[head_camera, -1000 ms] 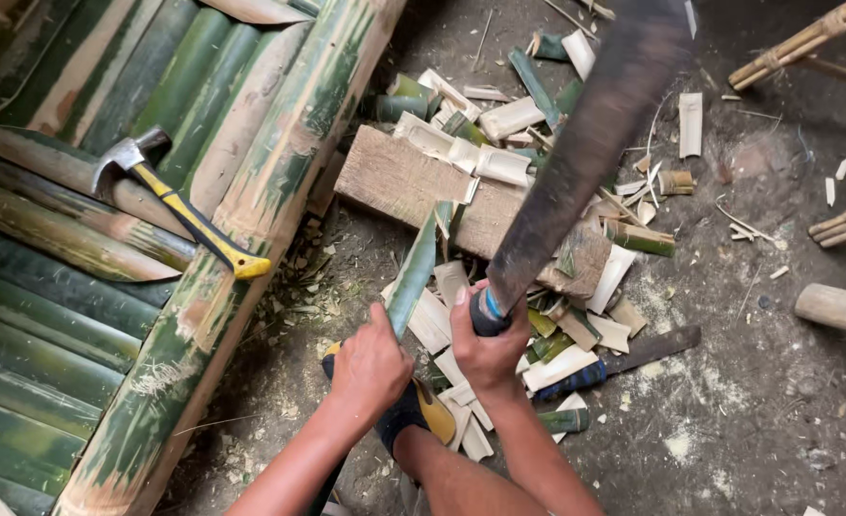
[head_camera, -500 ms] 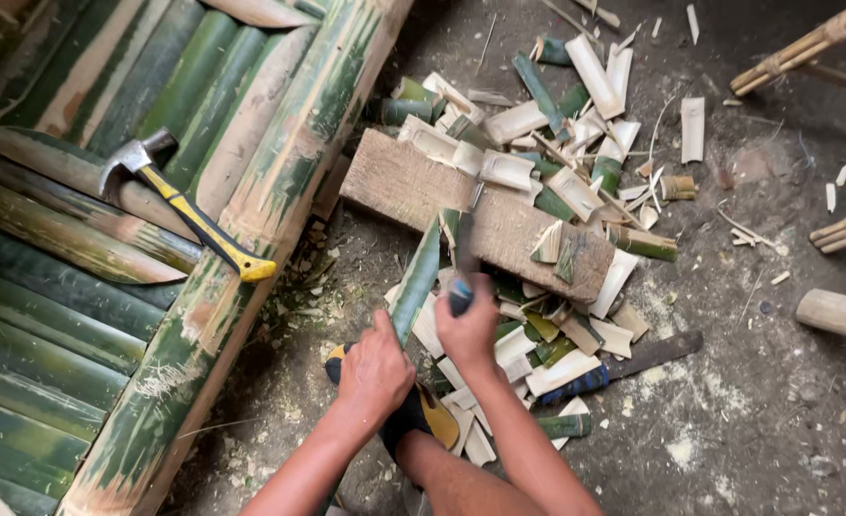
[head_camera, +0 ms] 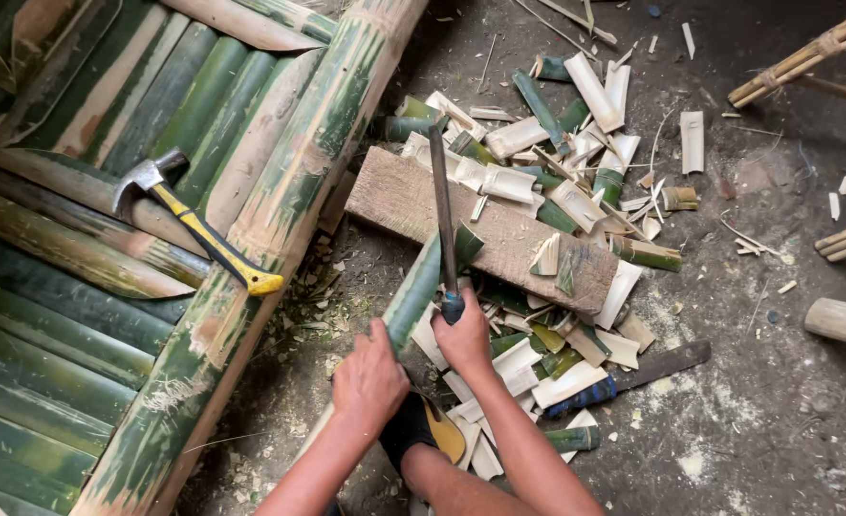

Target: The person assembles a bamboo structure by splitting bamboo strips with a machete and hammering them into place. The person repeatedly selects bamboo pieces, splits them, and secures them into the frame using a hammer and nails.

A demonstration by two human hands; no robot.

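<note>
My right hand (head_camera: 464,335) grips the handle of a long machete (head_camera: 440,201). Its blade points away from me and has come down on the end of a green bamboo strip (head_camera: 415,291), over a wooden chopping block (head_camera: 499,229). My left hand (head_camera: 369,376) holds the near part of that same strip, propped at a slant against the block. My foot in a dark sandal with a yellow sole (head_camera: 423,430) is below the hands.
Cut bamboo pieces (head_camera: 576,124) litter the dirt floor around the block. A second blade with a blue handle (head_camera: 624,380) lies at right. A yellow-handled claw hammer (head_camera: 194,225) rests on a stack of split bamboo halves (head_camera: 108,220) at left. Lashed cane pieces (head_camera: 815,57) sit at right.
The machete was raised high, close to the camera; it has swung down onto the strip on the block. My left hand has kept its hold on the strip.
</note>
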